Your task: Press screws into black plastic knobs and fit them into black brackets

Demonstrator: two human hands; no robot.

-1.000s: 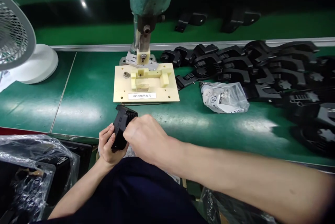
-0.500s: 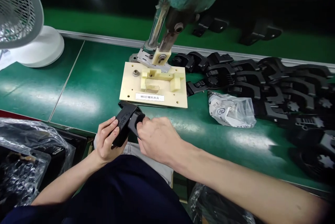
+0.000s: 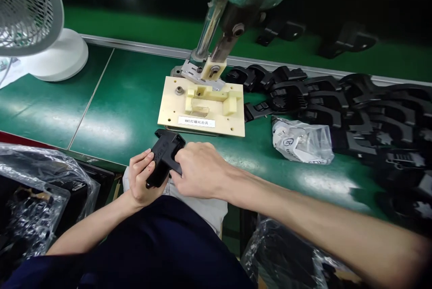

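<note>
A black plastic part (image 3: 162, 156) with raised lettering is held between both hands, just in front of the bench edge. My left hand (image 3: 143, 181) wraps its fingers round the left side of the part. The fingers of my right hand (image 3: 199, 169) are closed on its curved right arm. Beyond the hands, a cream fixture plate (image 3: 168, 104) with raised yellow blocks and a white label lies on the green bench. A metal and yellow tool head (image 3: 214, 70) hangs over the plate's back edge.
Many black parts (image 3: 324, 100) are piled at the right, beside a clear plastic bag (image 3: 302, 142). A white fan (image 3: 57, 57) stands at the left on the green bench (image 3: 111, 100). Plastic-lined boxes (image 3: 60, 190) sit below at left and lower right.
The black part has turned slightly, and its curved arm now sits lower beside my right fingers. My right hand has shifted a little up. The whole view has moved slightly.
</note>
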